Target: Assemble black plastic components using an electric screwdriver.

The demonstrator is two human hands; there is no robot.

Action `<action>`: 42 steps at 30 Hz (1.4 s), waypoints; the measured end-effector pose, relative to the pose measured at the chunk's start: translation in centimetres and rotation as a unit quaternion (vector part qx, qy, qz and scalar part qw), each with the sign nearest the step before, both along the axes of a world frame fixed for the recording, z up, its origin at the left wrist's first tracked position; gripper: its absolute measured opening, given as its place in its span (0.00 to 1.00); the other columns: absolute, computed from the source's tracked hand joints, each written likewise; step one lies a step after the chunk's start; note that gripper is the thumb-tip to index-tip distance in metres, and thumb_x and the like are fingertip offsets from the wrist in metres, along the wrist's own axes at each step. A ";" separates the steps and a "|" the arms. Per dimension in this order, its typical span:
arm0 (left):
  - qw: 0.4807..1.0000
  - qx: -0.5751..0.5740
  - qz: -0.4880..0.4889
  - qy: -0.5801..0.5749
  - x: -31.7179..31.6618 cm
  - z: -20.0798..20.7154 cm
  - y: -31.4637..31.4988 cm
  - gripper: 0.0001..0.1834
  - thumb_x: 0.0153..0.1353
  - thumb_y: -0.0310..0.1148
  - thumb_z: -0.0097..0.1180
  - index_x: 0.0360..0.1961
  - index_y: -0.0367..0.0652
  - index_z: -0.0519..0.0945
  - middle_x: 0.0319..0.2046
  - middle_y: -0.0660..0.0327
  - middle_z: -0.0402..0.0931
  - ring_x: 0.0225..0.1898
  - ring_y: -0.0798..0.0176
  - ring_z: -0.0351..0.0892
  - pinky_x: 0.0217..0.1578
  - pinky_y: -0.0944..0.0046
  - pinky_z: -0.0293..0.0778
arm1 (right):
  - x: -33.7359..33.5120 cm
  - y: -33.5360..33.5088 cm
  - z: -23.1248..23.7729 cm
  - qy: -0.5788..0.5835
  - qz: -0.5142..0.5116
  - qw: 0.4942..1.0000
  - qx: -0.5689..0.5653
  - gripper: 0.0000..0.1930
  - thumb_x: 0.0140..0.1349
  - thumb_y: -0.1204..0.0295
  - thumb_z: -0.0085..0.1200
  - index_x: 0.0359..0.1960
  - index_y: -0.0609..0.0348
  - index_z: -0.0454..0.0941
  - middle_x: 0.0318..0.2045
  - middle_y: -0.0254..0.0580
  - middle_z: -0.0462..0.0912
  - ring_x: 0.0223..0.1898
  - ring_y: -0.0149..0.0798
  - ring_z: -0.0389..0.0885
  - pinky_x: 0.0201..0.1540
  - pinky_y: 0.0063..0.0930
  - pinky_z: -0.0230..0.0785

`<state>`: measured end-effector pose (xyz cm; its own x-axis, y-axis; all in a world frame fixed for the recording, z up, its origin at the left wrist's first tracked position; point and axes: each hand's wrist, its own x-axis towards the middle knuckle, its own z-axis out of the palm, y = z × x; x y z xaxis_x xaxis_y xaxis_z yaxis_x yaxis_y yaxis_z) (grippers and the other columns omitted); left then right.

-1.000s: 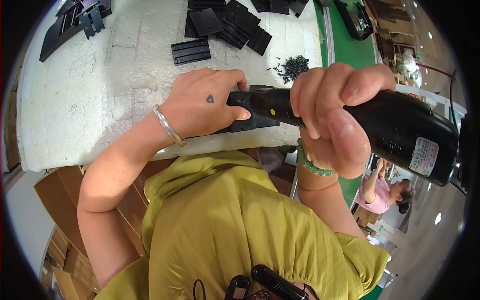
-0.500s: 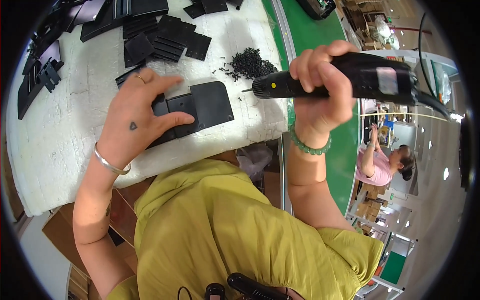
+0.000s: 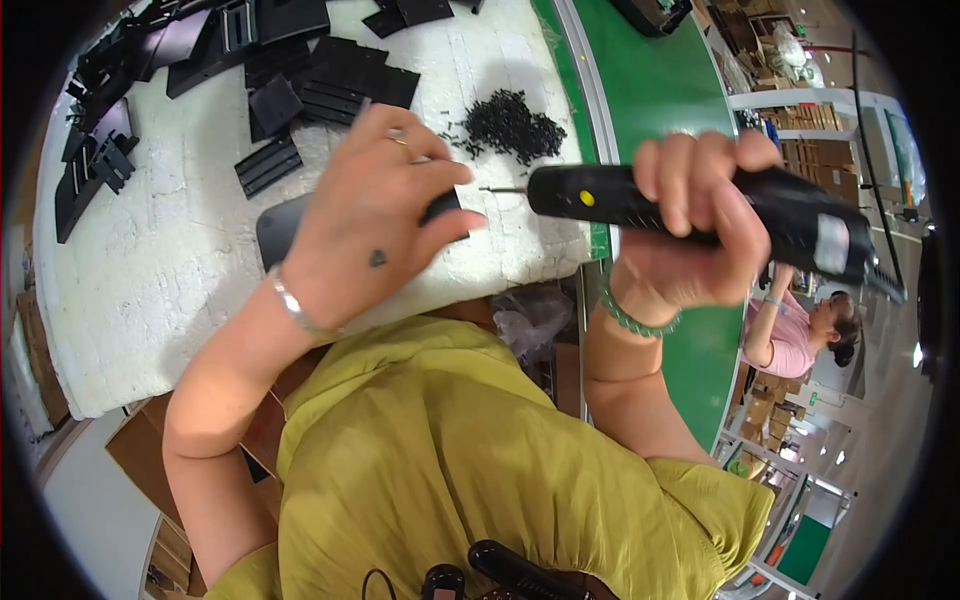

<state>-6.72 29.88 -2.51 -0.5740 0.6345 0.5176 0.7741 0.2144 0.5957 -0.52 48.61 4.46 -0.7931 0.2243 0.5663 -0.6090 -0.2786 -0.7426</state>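
My right hand (image 3: 700,225) is wrapped round a black electric screwdriver (image 3: 680,205), held level with its thin bit pointing left. My left hand (image 3: 375,215), slightly blurred, hovers over a black plastic panel (image 3: 283,232). Its thumb and forefinger are apart, and nothing shows between their tips. Most of the panel is hidden beneath this hand; a rounded end shows at the left and a darker part at the right. The screwdriver's tip is just right of the left fingertips. A heap of small black screws (image 3: 515,125) lies beyond the tip.
A white foam-like work surface (image 3: 190,330) carries the parts. Black slotted pieces (image 3: 268,165) and flat plates (image 3: 345,75) lie behind my left hand, with more black parts (image 3: 100,165) at the far left. A green bench (image 3: 665,110) runs along the right; a person in pink (image 3: 785,335) is beyond it.
My left hand has moved right across the panel. The panel's wide rounded end, formerly right of that hand, now shows at its left. My right hand and screwdriver have shifted slightly right and nearer.
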 end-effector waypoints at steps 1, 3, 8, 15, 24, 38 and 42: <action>1.000 0.018 -0.012 -0.003 0.0 -0.3 1.1 0.14 0.39 0.32 0.67 0.29 0.40 0.80 0.32 0.61 0.75 0.40 0.54 0.69 0.39 0.60 0.69 | 0.6 0.2 0.5 0.009 0.010 1.000 0.004 0.15 0.50 0.77 0.43 0.42 0.60 0.64 0.16 0.32 0.62 0.15 0.29 0.62 0.25 0.27 0.60; 0.999 0.016 -0.030 -0.003 -0.1 -0.4 2.1 0.13 0.39 0.32 0.66 0.28 0.40 0.80 0.30 0.61 0.76 0.40 0.55 0.70 0.39 0.61 0.68 | 1.4 0.4 1.4 0.020 0.037 0.999 0.010 0.15 0.51 0.76 0.43 0.43 0.58 0.64 0.16 0.31 0.62 0.15 0.28 0.61 0.26 0.26 0.59; 0.997 0.061 -0.045 -0.023 0.1 -0.1 1.6 0.08 0.41 0.29 0.65 0.25 0.42 0.81 0.24 0.65 0.77 0.37 0.59 0.70 0.36 0.65 0.69 | 2.3 -0.8 2.6 0.032 0.064 0.997 0.020 0.14 0.49 0.75 0.47 0.40 0.56 0.65 0.16 0.26 0.65 0.17 0.24 0.64 0.27 0.21 0.59; 0.981 0.102 -0.085 -0.144 0.7 -0.3 0.8 0.05 0.41 0.29 0.65 0.22 0.42 0.81 0.20 0.63 0.76 0.37 0.58 0.73 0.35 0.63 0.71 | 2.4 -1.5 3.5 0.033 0.098 0.994 0.048 0.13 0.45 0.75 0.51 0.34 0.55 0.66 0.15 0.22 0.68 0.16 0.20 0.67 0.25 0.14 0.60; 0.995 0.037 0.078 -0.053 -1.8 0.4 -4.7 0.39 0.44 0.27 0.63 0.60 0.50 0.62 0.53 0.55 0.67 0.52 0.53 0.67 0.51 0.60 0.64 | 0.6 -4.6 1.2 -0.009 0.108 0.988 0.111 0.13 0.49 0.73 0.47 0.38 0.52 0.63 0.17 0.23 0.65 0.17 0.21 0.64 0.27 0.17 0.57; 0.977 -0.134 0.063 -0.152 -0.5 -2.2 -6.0 0.27 0.43 0.45 0.65 0.42 0.42 0.74 0.32 0.54 0.72 0.36 0.49 0.71 0.40 0.58 0.67 | 0.3 -7.7 -0.3 -0.065 0.195 0.965 0.165 0.15 0.50 0.76 0.48 0.40 0.53 0.61 0.17 0.28 0.65 0.17 0.26 0.63 0.25 0.22 0.58; 0.961 -0.199 0.033 -0.189 -0.9 -2.4 -6.1 0.25 0.46 0.47 0.62 0.42 0.42 0.75 0.35 0.53 0.76 0.40 0.49 0.73 0.42 0.57 0.69 | 0.4 -8.5 0.7 -0.106 0.205 0.946 0.227 0.14 0.48 0.78 0.50 0.34 0.52 0.58 0.17 0.30 0.66 0.16 0.28 0.63 0.24 0.24 0.59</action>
<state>-7.65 23.80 -4.88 -0.7190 0.6949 -0.0122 0.4956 0.5249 0.6920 -0.16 40.15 5.13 -0.8676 -0.3549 0.3482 -0.3423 -0.0816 -0.9360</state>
